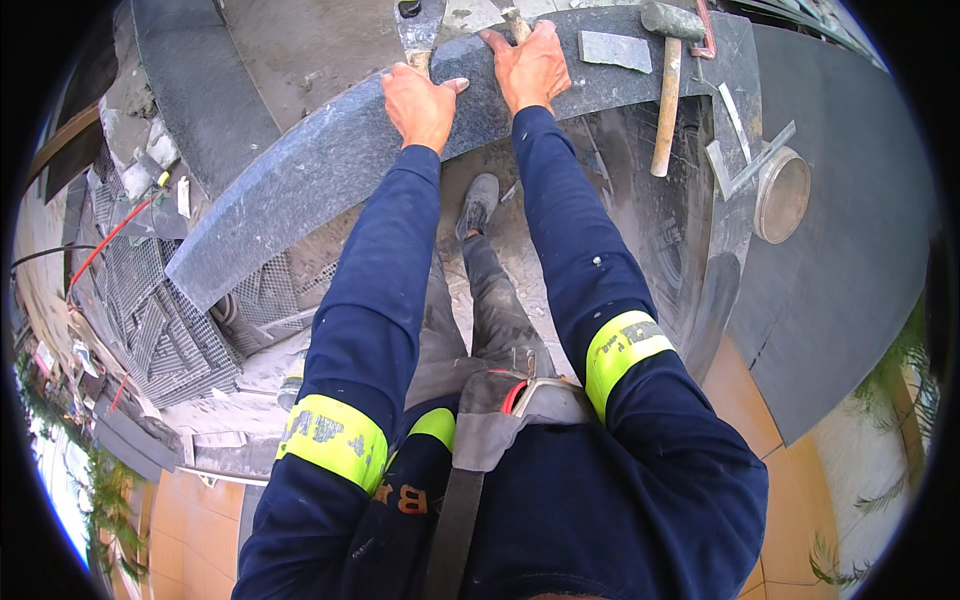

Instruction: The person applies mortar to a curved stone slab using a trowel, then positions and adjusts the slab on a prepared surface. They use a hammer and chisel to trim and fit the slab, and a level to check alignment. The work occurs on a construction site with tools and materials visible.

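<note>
A curved grey stone slab (300, 180) arcs across the space in front of me. Over its far edge, my left hand (425, 108) is closed around the wooden handle of a flat-bladed trowel (420, 28), its metal blade pointing away and cut off by the top of the picture. Close beside it, my right hand (532, 68) grips a wooden-handled tool (516, 24); most of that tool is hidden or out of view. On the slab to the right lie a small rectangular stone piece (614, 51) and a hammer (668, 105) with a wooden handle.
Metal angle strips (745, 165) and a round tin (782, 195) lie at the right, by a large dark sheet (840, 230). At the left are stacked ridged mesh pieces (165, 340), a red cable (105, 240) and rubble (135, 150). My shoe (479, 200) stands below the slab.
</note>
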The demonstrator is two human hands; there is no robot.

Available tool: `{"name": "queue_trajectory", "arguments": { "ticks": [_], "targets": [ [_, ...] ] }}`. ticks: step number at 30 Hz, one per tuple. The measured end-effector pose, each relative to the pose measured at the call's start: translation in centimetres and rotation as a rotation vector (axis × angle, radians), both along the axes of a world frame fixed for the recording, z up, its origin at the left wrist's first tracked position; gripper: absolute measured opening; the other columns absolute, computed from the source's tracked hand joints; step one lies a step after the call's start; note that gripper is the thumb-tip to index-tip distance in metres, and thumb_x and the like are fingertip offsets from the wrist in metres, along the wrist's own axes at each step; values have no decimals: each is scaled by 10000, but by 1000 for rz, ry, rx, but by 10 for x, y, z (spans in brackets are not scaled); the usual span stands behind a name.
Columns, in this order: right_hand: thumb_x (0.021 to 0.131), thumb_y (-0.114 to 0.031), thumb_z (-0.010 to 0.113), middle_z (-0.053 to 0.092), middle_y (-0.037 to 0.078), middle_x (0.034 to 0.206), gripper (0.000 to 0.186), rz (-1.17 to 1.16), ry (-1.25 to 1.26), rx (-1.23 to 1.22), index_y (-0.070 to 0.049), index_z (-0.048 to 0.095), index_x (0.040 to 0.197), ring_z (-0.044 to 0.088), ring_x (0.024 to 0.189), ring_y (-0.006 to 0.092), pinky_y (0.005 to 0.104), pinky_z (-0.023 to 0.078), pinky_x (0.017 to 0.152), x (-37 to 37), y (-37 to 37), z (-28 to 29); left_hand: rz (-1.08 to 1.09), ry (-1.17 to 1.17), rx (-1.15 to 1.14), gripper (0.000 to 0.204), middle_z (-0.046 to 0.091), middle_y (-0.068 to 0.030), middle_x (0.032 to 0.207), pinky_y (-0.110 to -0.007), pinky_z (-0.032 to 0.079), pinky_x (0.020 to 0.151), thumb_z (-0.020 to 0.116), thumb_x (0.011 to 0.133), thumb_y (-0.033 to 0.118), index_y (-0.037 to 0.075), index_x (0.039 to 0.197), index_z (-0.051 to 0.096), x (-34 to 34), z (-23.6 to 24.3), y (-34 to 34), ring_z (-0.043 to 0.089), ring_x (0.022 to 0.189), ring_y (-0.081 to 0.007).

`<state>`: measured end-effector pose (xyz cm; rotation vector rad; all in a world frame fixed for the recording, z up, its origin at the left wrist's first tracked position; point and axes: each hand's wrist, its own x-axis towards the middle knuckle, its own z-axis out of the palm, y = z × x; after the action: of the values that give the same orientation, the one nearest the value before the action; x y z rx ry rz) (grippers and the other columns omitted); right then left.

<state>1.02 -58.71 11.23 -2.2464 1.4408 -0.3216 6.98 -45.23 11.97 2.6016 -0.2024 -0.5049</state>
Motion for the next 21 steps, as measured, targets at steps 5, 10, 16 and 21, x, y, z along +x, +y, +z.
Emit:
{"name": "queue_trajectory", "arguments": {
  "ticks": [5,10,16,21],
  "targets": [
    [866,-565,809,736,241,1076,702,127,110,116,4,569,1200,713,1034,446,545,535,879,-15,2,26,-2,-15,-10,728,648,-268,1177,-483,580,943,1006,680,332,-95,1126,621,-2,6,3,696,1080,-430],
    [1018,-547,631,744,282,1119,640,13,41,332,-38,501,1384,712,1052,487,564,529,919,-68,-1,58,36,32,-53,689,631,-266,1170,-502,550,948,990,701,360,-76,1081,615,-3,9,2,670,1083,-440],
    [1028,-376,669,640,109,938,381,592,38,-104,-311,666,1403,713,798,346,465,561,669,-53,-1,116,-5,50,-89,650,582,-260,1239,-526,562,935,949,765,302,-46,1166,573,-6,16,1,674,1102,-468],
    [1014,-391,681,677,97,985,364,808,118,-220,-296,710,1364,723,779,342,468,574,650,-10,-20,126,-7,45,-74,620,563,-243,1265,-523,572,914,932,787,277,-17,1199,574,-7,13,2,687,1075,-463]
  ]
}}
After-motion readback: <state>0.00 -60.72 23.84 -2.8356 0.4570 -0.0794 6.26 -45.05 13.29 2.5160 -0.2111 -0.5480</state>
